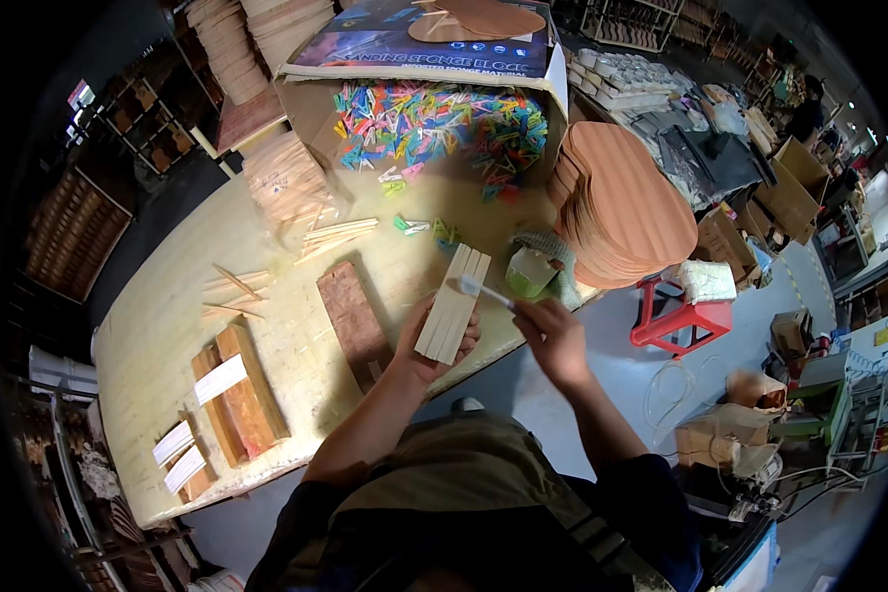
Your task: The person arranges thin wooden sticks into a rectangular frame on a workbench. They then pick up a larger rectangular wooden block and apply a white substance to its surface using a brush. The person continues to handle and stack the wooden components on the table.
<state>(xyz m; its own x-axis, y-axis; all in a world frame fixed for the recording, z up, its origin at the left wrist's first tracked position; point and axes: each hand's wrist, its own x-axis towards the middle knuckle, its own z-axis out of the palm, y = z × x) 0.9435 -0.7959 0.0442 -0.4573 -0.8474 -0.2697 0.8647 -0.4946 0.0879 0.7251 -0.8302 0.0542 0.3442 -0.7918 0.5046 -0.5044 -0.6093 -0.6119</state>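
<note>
Bundle of pale wooden slats, several laid side by side, held over the near edge of the workbench. Left hand cups it from below, fingers curled up around the lower end, thumb on the left side. Right hand pinches the handle of a small brush; its whitish tip touches the top face of the slats near their upper right edge.

Just beyond the brush: a small green pot with pale contents, sitting on a grey-green cloth. What is in the pot cannot be made out.

Right of that, an overlapping stack of rounded brown boards lies at the bench's right end.

Farther back, an open cardboard box lies tipped toward the bench; coloured clothespins fill it and spill out, a few loose ones lying near the slats.

Left half of bench: a dark reddish plank, loose thin sticks, a heap of pale slats, and brown blocks banded with white strips at the near-left corner.

Beyond the bench on the right, a red stool stands on the floor.
</note>
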